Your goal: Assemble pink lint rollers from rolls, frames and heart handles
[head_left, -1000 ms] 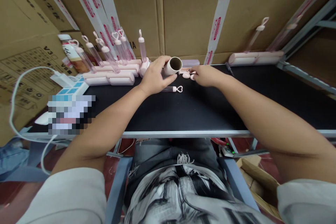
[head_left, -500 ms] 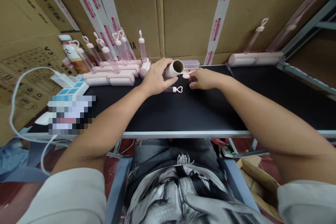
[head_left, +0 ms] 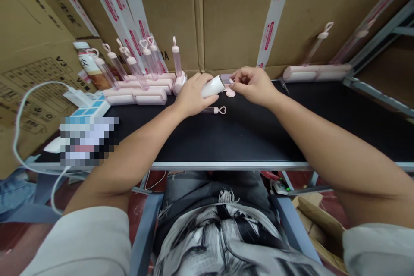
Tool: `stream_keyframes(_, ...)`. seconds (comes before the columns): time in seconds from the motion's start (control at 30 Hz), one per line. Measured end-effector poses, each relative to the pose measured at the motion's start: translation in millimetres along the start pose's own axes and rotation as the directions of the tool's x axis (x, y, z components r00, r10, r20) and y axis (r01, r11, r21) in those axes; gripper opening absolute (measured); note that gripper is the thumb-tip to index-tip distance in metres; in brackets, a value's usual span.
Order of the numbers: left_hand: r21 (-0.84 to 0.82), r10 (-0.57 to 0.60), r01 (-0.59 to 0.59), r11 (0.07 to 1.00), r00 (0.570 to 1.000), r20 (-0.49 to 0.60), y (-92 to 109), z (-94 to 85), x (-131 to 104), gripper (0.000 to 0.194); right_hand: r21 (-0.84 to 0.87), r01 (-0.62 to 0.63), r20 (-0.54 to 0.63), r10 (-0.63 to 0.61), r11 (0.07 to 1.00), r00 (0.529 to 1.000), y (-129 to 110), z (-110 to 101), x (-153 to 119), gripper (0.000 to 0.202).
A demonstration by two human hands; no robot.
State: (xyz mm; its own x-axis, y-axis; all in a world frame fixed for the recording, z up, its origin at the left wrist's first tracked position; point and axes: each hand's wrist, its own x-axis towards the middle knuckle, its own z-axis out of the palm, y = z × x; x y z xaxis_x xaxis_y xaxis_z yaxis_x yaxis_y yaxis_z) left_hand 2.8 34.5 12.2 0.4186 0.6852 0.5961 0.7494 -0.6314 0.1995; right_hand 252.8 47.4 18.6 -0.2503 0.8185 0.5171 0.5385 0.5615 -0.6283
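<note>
My left hand (head_left: 193, 97) is wrapped round a white tube (head_left: 212, 87), whose end points right and upward. Close to that end, my right hand (head_left: 250, 84) pinches a small pale pink piece (head_left: 231, 81). Below the fingers of my right hand, a round pink part (head_left: 230, 93) lies on the black table. A clear tube with a heart-shaped loop (head_left: 221, 110) lies in front of my left hand, partly hidden by it. Behind my hands, a lilac block (head_left: 226, 78) shows in part.
Pink cylinders (head_left: 150, 96) with upright clear tubes stand at the left, near a bottle (head_left: 93, 67), a power strip (head_left: 89, 110) and a white cable (head_left: 16, 125). More pink cylinders (head_left: 300, 73) sit at the back right. Cardboard (head_left: 236, 17) rises behind the black table (head_left: 233, 142).
My right hand has lifted from the table toward the tube's end with the small piece. The tube has tilted, so its opening faces more to the right.
</note>
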Motion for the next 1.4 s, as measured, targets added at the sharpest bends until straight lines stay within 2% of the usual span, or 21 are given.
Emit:
stream_keyframes(0.13,0.013,-0.011,0.011,1.0,1.0,0.019,-0.1,0.9,-0.1,0.051,0.235,0.091,-0.024,-0.087,0.968,0.996,-0.1,7.7,-2.7,0.055)
stream_keyframes(0.2,0.004,-0.001,0.001,1.0,1.0,0.03,1.0,0.4,-0.2,0.051,0.294,0.166,-0.026,-0.166,0.941,0.986,-0.1,11.0,-3.8,0.062)
stream_keyframes(0.37,-0.048,0.057,-0.055,0.997,0.997,0.045,4.9,-2.1,-0.7,0.049,0.26,0.3,-0.08,-0.289,0.918,0.954,-0.6,14.5,-5.9,0.064)
stream_keyframes(0.7,-0.08,0.061,-0.059,0.995,0.998,0.024,3.9,-1.4,-1.1,0.049,0.243,0.37,-0.101,-0.356,0.897,0.929,2.2,15.3,-6.9,0.058)
stream_keyframes(0.8,-0.083,0.03,-0.029,0.996,1.0,0.002,3.2,-1.5,-0.1,0.048,0.139,0.325,-0.125,-0.309,0.936,0.943,-0.6,11.7,-9.9,0.059)
stream_keyframes(0.9,-0.09,-0.011,0.009,0.996,1.0,-0.017,2.7,-2.0,1.0,0.047,0.007,0.183,-0.144,-0.18,0.983,0.973,-7.2,9.7,-15.3,0.063)
stream_keyframes(1.0,-0.103,-0.041,0.037,0.994,0.998,-0.039,2.7,-2.1,1.6,0.045,-0.027,0.118,-0.194,-0.121,0.993,0.973,-14.0,10.4,-19.4,0.073)
stream_keyframes(1.07,-0.11,-0.046,0.041,0.993,0.998,-0.047,2.9,-1.9,1.5,0.044,-0.008,0.12,-0.137,-0.12,0.993,0.983,-17.6,10.4,-20.3,0.075)
stream_keyframes(1.17,-0.125,-0.038,0.034,0.992,0.999,-0.031,4.0,-1.9,0.9,0.046,0.036,0.119,0.065,-0.121,0.992,0.991,-21.1,8.4,-20.0,0.07)
stream_keyframes(1.2,-0.131,-0.039,0.035,0.991,0.999,-0.024,4.4,-2.0,0.6,0.046,0.047,0.113,0.099,-0.117,0.992,0.988,-21.5,7.5,-19.8,0.067)
stream_keyframes(1.23,-0.137,-0.041,0.038,0.99,0.999,-0.022,4.8,-2.2,0.4,0.047,0.052,0.103,0.097,-0.107,0.993,0.989,-21.3,6.9,-19.3,0.065)
stream_keyframes(1.33,-0.158,-0.055,0.049,0.986,0.998,-0.033,5.4,-2.9,0.0,0.051,0.033,0.054,-0.005,-0.054,0.998,0.999,-16.3,6.7,-16.2,0.06)
stream_keyframes(1.4,-0.19,-0.062,0.051,0.981,0.997,-0.051,4.6,-3.3,-0.1,0.059,0.011,0.033,-0.046,-0.033,0.999,0.998,-8.8,8.0,-11.9,0.055)
